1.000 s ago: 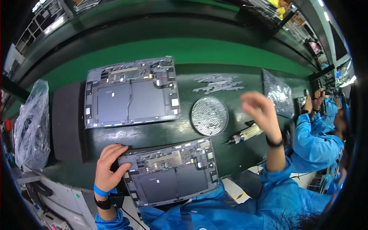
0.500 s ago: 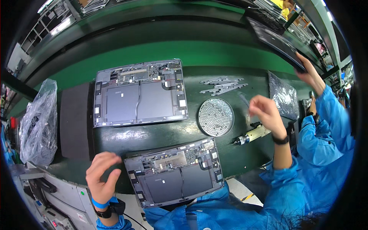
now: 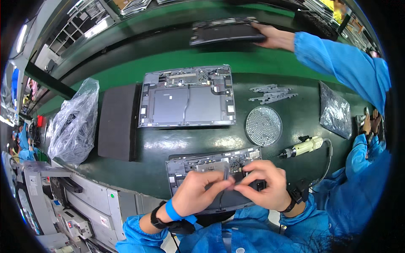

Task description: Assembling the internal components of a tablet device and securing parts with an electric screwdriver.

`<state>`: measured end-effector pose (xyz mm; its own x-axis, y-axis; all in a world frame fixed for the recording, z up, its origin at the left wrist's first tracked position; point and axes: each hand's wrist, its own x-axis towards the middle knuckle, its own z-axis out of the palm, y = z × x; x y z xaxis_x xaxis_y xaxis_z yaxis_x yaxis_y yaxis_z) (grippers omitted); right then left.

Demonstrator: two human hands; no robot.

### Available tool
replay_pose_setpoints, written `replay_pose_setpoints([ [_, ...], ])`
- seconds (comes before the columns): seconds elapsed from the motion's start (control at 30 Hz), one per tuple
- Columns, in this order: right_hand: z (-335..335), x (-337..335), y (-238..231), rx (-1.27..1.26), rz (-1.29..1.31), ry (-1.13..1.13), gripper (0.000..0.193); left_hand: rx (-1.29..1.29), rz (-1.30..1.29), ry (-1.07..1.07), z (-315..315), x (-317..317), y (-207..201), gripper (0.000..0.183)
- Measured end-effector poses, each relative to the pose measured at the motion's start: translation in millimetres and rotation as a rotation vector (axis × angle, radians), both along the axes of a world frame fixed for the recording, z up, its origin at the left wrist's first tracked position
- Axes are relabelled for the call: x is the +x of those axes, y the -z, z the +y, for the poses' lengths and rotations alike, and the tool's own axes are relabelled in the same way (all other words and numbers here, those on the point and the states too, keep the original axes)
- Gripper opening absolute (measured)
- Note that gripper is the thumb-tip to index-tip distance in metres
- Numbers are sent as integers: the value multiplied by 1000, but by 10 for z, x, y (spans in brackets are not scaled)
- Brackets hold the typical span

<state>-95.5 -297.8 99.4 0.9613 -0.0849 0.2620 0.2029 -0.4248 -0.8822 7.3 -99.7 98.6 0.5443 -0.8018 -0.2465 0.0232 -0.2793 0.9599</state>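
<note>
An opened laptop base, its circuit board and battery exposed, lies before me at the table's near edge. Above it my left hand is closed in a pinch, with a small blurred grey strip rising from its fingertips. My right hand also pinches, its fingertips meeting the left ones; what they grip there is too small to make out. Both hands cover part of the board and battery. Beyond stands a second opened laptop base. Right of that lie several grey strips and a round dish of small screws.
An electric screwdriver with a cable lies at the right, near a silvery bag. At the left are a black foam block and a clear plastic bag. A co-worker's hand holds another laptop base over the far side.
My right hand has come from beside the dish to the near laptop base, and my left hand has moved right to meet it. The co-worker's laptop base has swung left. The view has shifted.
</note>
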Motion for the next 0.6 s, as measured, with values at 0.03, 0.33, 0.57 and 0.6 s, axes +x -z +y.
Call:
replay_pose_setpoints([
  [0.03, -63, -28, -6, 1, 9, 13, 39, 109, -118, 174, 17, 22, -26, 15],
  [0.33, -289, -162, 181, -152, 43, -83, 16, 35, -361, 338, -91, -14, 116, 11],
  [0.57, -693, 103, 304, 136, 431, 128, 7, 136, -438, -162, -232, 552, 355, 15],
  [0.6, -690, 147, 325, 142, 459, 127, 6, 140, -435, -164, -235, 565, 404, 15],
])
